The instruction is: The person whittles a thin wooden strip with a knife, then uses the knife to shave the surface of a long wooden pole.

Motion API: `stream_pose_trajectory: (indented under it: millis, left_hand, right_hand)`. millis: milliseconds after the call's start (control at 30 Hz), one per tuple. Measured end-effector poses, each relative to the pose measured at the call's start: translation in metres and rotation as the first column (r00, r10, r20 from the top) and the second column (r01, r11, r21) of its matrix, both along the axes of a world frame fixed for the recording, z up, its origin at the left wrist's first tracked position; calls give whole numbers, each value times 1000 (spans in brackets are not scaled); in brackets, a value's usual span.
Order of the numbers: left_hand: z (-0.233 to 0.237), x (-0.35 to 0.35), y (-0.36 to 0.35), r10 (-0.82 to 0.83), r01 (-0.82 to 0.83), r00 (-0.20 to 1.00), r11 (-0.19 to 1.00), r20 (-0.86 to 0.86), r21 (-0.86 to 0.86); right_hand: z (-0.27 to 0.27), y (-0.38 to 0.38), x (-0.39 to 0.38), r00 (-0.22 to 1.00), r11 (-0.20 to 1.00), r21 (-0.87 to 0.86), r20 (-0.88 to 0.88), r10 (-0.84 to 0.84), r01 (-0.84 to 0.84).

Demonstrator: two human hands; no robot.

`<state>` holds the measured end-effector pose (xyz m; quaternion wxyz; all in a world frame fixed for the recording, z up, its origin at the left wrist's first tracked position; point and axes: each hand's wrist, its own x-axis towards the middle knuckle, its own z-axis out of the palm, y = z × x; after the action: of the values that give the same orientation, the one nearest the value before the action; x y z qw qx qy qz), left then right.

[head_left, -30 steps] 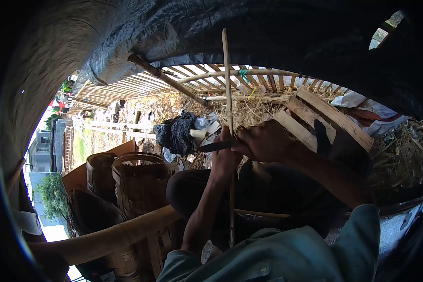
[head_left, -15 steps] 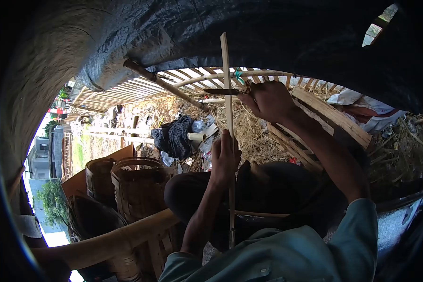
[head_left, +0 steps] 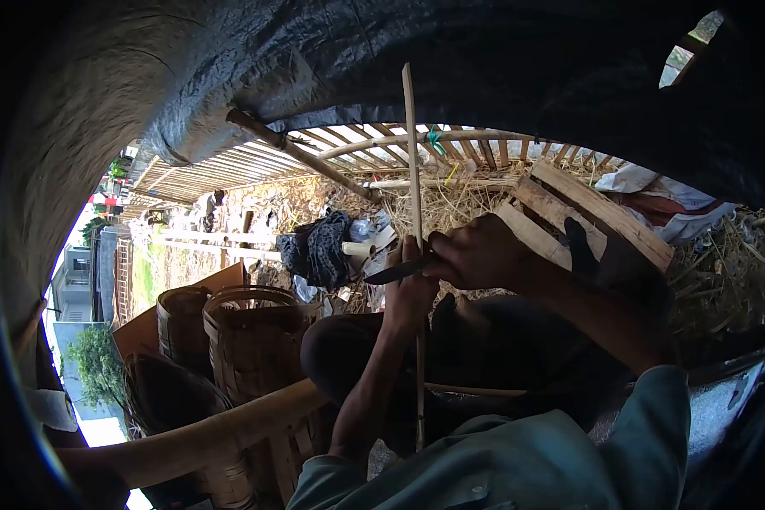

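Observation:
A long, thin bamboo strip (head_left: pixel 413 161) stands lengthwise in front of me, from near the top of the view down to my shirt. My left hand (head_left: pixel 410 293) is closed around its middle. My right hand (head_left: pixel 476 252) grips a knife, whose handle is hidden in the fist. The dark knife blade (head_left: pixel 391 274) points left and crosses over my left hand, close beside the strip. Below the hands are my bent legs in dark trousers (head_left: pixel 518 357).
Woven bamboo baskets (head_left: pixel 259 340) stand at the left, behind a thick bamboo pole (head_left: pixel 204 442). Wooden planks (head_left: pixel 599 212) lie on straw at the right. A slatted bamboo fence (head_left: pixel 221 174) runs behind, under a dark tarpaulin (head_left: pixel 501 59). A dark patterned cloth (head_left: pixel 314 251) lies ahead.
My right hand has brought the knife down along the strip, from well above my left hand to right beside it. A curl of shavings at the blade is gone. The left hand has barely moved.

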<state>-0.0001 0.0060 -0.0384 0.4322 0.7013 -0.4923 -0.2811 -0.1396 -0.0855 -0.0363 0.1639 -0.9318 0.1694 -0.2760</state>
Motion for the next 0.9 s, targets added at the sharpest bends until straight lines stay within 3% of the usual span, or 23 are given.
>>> stream_pose_trajectory:
  millis: [33,67,100,133,267,333,433,467,500,567,767,800,900]
  left_hand:
    - [3,-1,0,39,-27,991,995,-132,94]
    - [7,-9,7,94,-33,921,986,-378,165]
    - [17,-19,8,158,-19,787,972,-597,232]
    - [16,-23,11,119,9,806,977,-579,212]
    - [23,-39,17,123,-42,928,972,-351,230]
    - [25,-36,14,107,-7,908,971,-406,239]
    - [24,-43,25,58,32,926,973,-373,231]
    - [25,-46,27,25,51,942,975,-334,217]
    - [31,-51,30,-48,96,964,981,-262,171]
    - [34,-48,30,-18,102,933,971,-360,215]
    - [27,-47,28,22,88,905,968,-425,237]
    - [25,-45,26,37,87,875,969,-482,231]
    - [20,-42,24,73,70,800,975,-595,213]
  right_hand:
    - [4,-4,1,997,997,21,-20,-78,79]
    - [9,-13,3,987,987,42,-47,-151,153]
    - [12,-24,3,972,972,58,-78,-223,228]
    - [11,-38,2,973,975,64,-100,-208,215]
    - [-6,-75,-1,929,935,-42,140,-343,352]
    - [-8,-85,-3,919,908,-186,199,-340,376]
    - [1,-96,-9,882,883,-23,66,-468,470]
    - [2,-115,-17,820,821,-40,-55,-570,569]
    - [13,-122,-24,814,814,5,4,-581,581]
    - [22,-116,-26,790,802,2,169,-590,598]
    - [12,-118,-24,816,828,35,156,-557,559]
    - [15,-116,-25,833,835,68,59,-550,547]
    - [11,-103,-21,877,886,-4,143,-459,464]
